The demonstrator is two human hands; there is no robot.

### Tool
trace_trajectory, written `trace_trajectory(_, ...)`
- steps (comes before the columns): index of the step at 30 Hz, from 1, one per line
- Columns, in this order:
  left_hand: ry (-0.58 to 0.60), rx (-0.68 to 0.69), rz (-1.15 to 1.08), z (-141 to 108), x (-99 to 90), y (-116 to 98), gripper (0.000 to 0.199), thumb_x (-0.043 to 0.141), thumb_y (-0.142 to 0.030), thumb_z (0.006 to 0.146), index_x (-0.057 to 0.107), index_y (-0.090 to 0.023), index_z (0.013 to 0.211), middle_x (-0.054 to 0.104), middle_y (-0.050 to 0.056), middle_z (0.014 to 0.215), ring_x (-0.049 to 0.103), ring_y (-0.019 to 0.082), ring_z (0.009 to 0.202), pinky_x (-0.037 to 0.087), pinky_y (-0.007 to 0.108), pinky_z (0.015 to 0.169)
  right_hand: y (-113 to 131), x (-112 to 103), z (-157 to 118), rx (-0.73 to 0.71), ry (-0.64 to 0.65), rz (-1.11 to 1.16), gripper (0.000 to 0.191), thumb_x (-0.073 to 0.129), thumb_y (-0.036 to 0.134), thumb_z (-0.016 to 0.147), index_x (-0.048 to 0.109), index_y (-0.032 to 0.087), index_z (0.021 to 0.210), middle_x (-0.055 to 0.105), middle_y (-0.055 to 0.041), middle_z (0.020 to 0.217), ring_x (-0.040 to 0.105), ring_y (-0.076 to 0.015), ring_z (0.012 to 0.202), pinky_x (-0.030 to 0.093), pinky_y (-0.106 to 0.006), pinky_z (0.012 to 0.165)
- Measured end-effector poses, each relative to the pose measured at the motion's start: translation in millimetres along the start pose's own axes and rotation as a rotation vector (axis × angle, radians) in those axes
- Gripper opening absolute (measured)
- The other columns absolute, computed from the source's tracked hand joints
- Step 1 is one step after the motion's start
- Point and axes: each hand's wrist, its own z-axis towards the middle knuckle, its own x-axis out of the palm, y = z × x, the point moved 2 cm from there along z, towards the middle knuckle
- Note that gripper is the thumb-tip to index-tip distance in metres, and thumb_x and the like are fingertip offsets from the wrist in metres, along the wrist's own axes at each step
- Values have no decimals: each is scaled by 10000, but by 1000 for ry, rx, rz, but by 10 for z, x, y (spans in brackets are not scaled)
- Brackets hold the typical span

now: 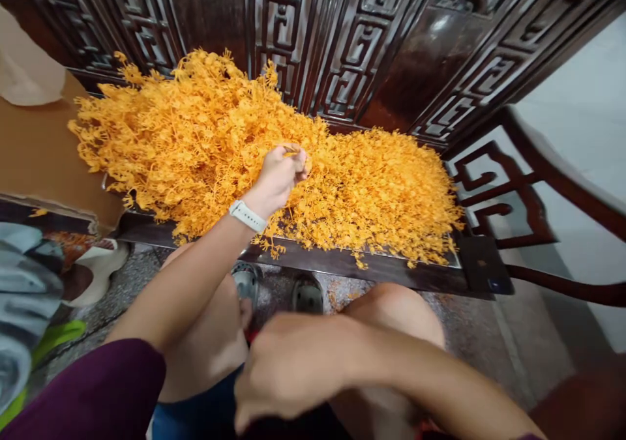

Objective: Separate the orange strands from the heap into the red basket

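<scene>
A broad heap of orange artificial-looking flower sprigs (205, 127) covers the dark wooden bench in front of me. My left hand (283, 174), wearing a white wristband (248, 216), reaches over the middle of the heap. Its thumb and fingers are pinched together on an orange flower sprig, mostly hidden by the fingers. Close to the camera, above my lap, my right hand (293, 365) is curled with the knuckles up and blurred by motion. Its fingertips point down and away, so whatever they hold is hidden.
Behind the heap rises a carved dark wooden panel (391, 75). A cardboard sheet (49, 166) lies at the left, and a curved armrest (562, 186) stands at the right. A dark flat object (486, 267) rests on the bench's right end. Shoes (98, 270) and fallen orange bits are on the floor.
</scene>
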Motion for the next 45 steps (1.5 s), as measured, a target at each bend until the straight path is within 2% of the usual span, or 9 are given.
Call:
trace_trajectory(2, 61, -13, 71, 92, -35, -45, 264, 613, 39, 843, 560, -202, 936, 601, -18, 778, 541, 79, 620, 422, 245, 598, 87, 106, 106, -88, 160, 44, 285, 735, 227, 959, 605, 211, 705, 606, 23, 663, 490, -140, 581, 319, -303, 528)
trace_trajectory(4, 174, -2, 177, 90, -17, -48, 217, 679, -47, 876, 590, -200, 1001, 606, -9, 786, 539, 90, 632, 426, 258, 611, 92, -122, 7, -189, -4, 265, 258, 655, 266, 1038, 663, 209, 786, 695, -25, 804, 635, -154, 759, 449, -279, 655)
trace_trajectory(8, 423, 186, 476, -77, 89, 90, 196, 683, -80, 875, 614, -183, 1027, 670, 40, 916, 615, 136, 785, 479, 292, 731, -163, -965, -636, -150, -1048, 628, 367, 618, 665, 990, 708, 309, 1015, 637, -11, 816, 552, -186, 687, 455, -329, 632)
trace_trajectory(12, 531, 481, 912, -222, 131, 244, 225, 622, -59, 878, 649, -184, 1063, 701, 82, 1032, 660, 217, 958, 484, 359, 874, -446, -1249, -1081, -16, -1435, 680, 606, 457, 860, 927, 673, 298, 852, 442, -6, 657, 368, -198, 590, 354, -364, 570)
trace_trajectory(15, 603, 547, 1234, -304, 117, 325, 312, 584, -17, 848, 690, -186, 1088, 645, 64, 839, 658, 266, 879, 469, 397, 849, -609, -1173, -1135, 197, -1484, 650, 556, 495, 796, 943, 618, 281, 771, 336, 22, 609, 278, -175, 547, 290, -346, 540)
trace_trajectory(22, 712, 646, 1455, -409, 77, 483, 325, 481, 25, 835, 714, -139, 992, 638, 120, 878, 638, 309, 985, 483, 442, 927, -549, -1014, -1037, 491, -1421, -146, 377, 865, 578, 817, 731, 227, 790, 637, -37, 757, 497, -176, 696, 374, -336, 626)
trace_trajectory(30, 673, 640, 1268, -371, 85, 396, 332, 656, -131, 826, 696, -140, 1156, 580, 218, 1380, 483, 404, 1362, 304, 565, 1230, -636, -997, -1093, 399, -1481, 134, 464, 972, 468, 725, 665, 234, 982, 620, 6, 799, 545, -159, 734, 434, -309, 658)
trace_trajectory(35, 720, 617, 1158, -432, 153, 273, 481, 789, -233, 768, 669, -168, 1229, 459, 203, 1552, 384, 445, 1472, 231, 566, 1282, -693, -1024, -1136, 402, -1446, 88, 259, 873, 410, 854, 715, 204, 858, 648, -19, 795, 549, -166, 747, 455, -340, 716)
trace_trajectory(45, 499, 432, 780, -423, 288, 258, 142, 741, -193, 876, 618, -216, 809, 638, 72, 991, 511, 313, 1284, 346, 538, 1200, -658, -1089, -1133, 284, -1610, 134, 249, 841, 417, 887, 675, 234, 856, 645, -31, 841, 563, -179, 791, 498, -344, 747)
